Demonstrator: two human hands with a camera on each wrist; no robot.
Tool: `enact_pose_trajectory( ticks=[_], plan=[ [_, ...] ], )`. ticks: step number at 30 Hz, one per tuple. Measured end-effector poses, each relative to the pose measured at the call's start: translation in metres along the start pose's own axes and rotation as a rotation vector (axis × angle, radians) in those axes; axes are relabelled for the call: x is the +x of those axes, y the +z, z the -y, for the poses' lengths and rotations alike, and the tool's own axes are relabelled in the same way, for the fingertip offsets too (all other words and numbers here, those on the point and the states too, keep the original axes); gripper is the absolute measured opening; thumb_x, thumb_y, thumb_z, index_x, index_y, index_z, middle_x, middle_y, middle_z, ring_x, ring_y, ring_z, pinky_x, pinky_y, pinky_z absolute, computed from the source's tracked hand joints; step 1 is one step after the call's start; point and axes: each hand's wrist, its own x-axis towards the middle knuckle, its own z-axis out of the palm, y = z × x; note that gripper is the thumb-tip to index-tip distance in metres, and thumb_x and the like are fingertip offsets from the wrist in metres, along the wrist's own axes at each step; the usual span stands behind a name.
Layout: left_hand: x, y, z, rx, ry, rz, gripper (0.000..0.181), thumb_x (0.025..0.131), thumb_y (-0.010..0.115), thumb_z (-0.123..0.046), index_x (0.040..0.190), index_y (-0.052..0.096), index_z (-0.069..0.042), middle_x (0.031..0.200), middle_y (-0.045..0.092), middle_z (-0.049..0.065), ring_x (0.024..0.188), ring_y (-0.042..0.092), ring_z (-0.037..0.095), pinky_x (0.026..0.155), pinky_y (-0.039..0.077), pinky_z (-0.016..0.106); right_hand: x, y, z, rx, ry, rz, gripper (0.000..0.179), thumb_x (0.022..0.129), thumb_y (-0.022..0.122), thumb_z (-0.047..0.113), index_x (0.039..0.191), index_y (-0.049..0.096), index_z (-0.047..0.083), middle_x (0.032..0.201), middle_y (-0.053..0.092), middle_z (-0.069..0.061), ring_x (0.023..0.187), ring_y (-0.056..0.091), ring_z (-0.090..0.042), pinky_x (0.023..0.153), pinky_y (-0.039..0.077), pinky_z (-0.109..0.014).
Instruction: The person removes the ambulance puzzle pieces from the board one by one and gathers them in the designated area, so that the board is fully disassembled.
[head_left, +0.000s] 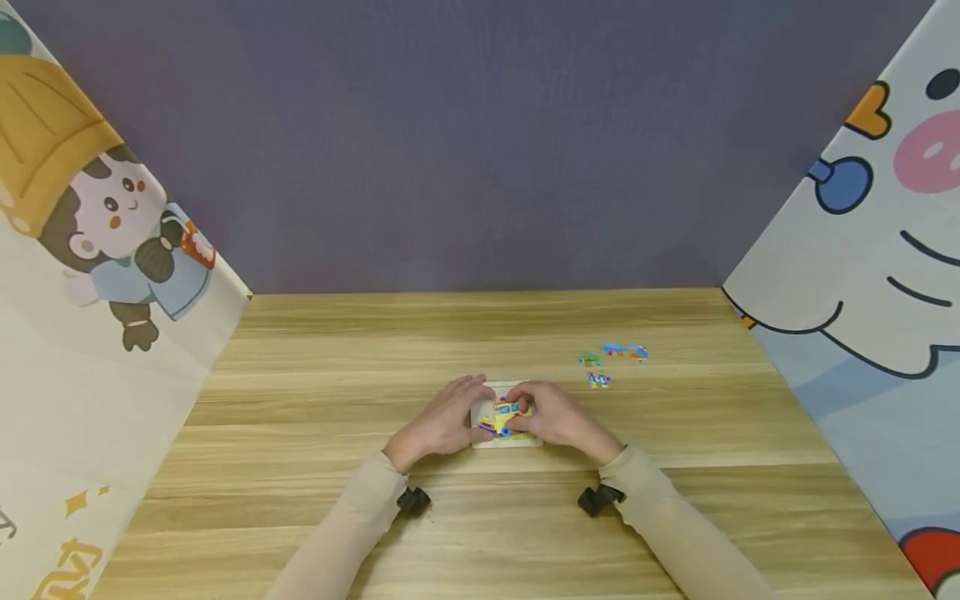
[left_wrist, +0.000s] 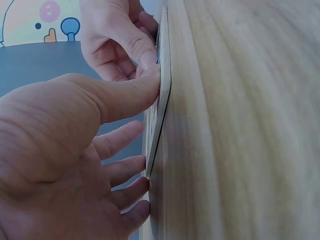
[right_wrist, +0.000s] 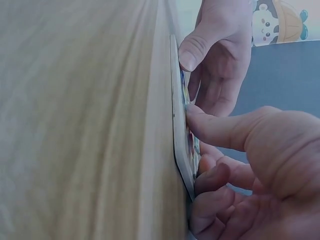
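Observation:
A small pale puzzle board [head_left: 507, 443] lies flat on the table between both hands. On it is a yellow vehicle picture [head_left: 501, 417] with blue windows and a blue wheel. My left hand [head_left: 447, 417] rests at the board's left side, its thumb pressing the near-left part of the face and its fairly straight fingers by the far-left edge. My right hand [head_left: 558, 418] has curled fingers and a thumb on the picture's right part, pinching across a puzzle piece there; the hand mostly hides that piece. In the right wrist view, the board [right_wrist: 176, 107] shows edge-on.
Several loose, colourful puzzle pieces lie behind and right of the board, among them a green one [head_left: 590, 359], a blue one [head_left: 613, 348] and a blue-and-yellow one [head_left: 599, 380]. A grey wall [head_left: 480, 150] rises behind the wooden table [head_left: 337, 350], and printed panels flank both sides.

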Motion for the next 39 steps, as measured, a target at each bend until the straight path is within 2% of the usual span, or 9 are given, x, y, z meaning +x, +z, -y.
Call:
enact_pose_trajectory(
  ticks=[5, 8, 10, 12, 16, 32, 39],
  plan=[
    [0.0, 0.0, 0.0, 0.017, -0.027, 0.013, 0.075, 0.098, 0.079, -0.027, 0.161, 0.044, -0.006, 0.174, 0.033, 0.017, 0.164, 0.023, 0.04, 0.135, 0.017, 0.06, -0.001, 0.0, 0.0, -0.008, 0.01, -0.018, 0.034, 0.087, 0.09, 0.025, 0.116, 0.074, 0.018, 0.106, 0.067, 0.003, 0.087, 0.056, -0.013, 0.078, 0.049, -0.03],
    [0.0, 0.0, 0.0, 0.025, -0.036, 0.019, 0.079, 0.098, 0.078, -0.029, 0.162, 0.04, -0.004, 0.174, 0.032, 0.017, 0.164, 0.022, 0.04, 0.135, 0.017, 0.06, -0.001, 0.0, 0.0, 0.006, -0.017, -0.02, 0.034, 0.088, 0.09, 0.025, 0.117, 0.074, 0.02, 0.118, 0.071, 0.0, 0.08, 0.059, -0.012, 0.071, 0.052, -0.029],
    [0.0, 0.001, 0.0, 0.027, -0.038, 0.02, 0.081, 0.097, 0.078, -0.03, 0.163, 0.04, -0.002, 0.175, 0.031, 0.017, 0.164, 0.022, 0.04, 0.135, 0.017, 0.06, -0.002, -0.001, -0.001, 0.028, -0.047, -0.017, 0.035, 0.088, 0.089, 0.023, 0.119, 0.074, 0.019, 0.123, 0.073, -0.003, 0.07, 0.057, -0.011, 0.061, 0.05, -0.027],
    [0.0, 0.001, 0.001, 0.031, -0.042, 0.022, 0.082, 0.097, 0.079, -0.03, 0.163, 0.039, -0.001, 0.175, 0.03, 0.016, 0.164, 0.022, 0.039, 0.135, 0.017, 0.06, -0.002, 0.0, -0.003, 0.051, -0.08, -0.013, 0.036, 0.088, 0.089, 0.021, 0.121, 0.074, 0.017, 0.123, 0.074, -0.006, 0.059, 0.053, -0.01, 0.051, 0.046, -0.025],
    [0.001, 0.001, 0.0, 0.039, -0.046, 0.023, 0.083, 0.097, 0.078, -0.032, 0.164, 0.038, -0.002, 0.176, 0.029, 0.015, 0.165, 0.021, 0.038, 0.135, 0.016, 0.058, -0.002, -0.001, -0.004, 0.063, -0.13, -0.018, 0.037, 0.088, 0.089, 0.021, 0.122, 0.075, 0.014, 0.122, 0.076, -0.008, 0.053, 0.05, -0.006, 0.045, 0.042, -0.022],
    [0.001, 0.001, 0.001, 0.042, -0.047, 0.025, 0.084, 0.097, 0.078, -0.034, 0.164, 0.038, -0.002, 0.176, 0.03, 0.013, 0.165, 0.021, 0.037, 0.136, 0.016, 0.057, -0.001, -0.001, -0.007, 0.004, -0.189, 0.001, 0.043, 0.087, 0.09, 0.026, 0.124, 0.077, 0.01, 0.119, 0.077, -0.004, 0.061, 0.05, -0.004, 0.056, 0.046, -0.021],
    [0.0, 0.001, 0.002, 0.04, -0.042, 0.019, 0.084, 0.097, 0.078, -0.035, 0.164, 0.038, -0.002, 0.176, 0.03, 0.013, 0.165, 0.021, 0.037, 0.136, 0.016, 0.057, -0.001, -0.005, -0.011, 0.014, -0.239, 0.0, 0.04, 0.088, 0.089, 0.027, 0.123, 0.077, 0.012, 0.116, 0.076, -0.002, 0.063, 0.051, -0.004, 0.056, 0.047, -0.021]
  ],
)
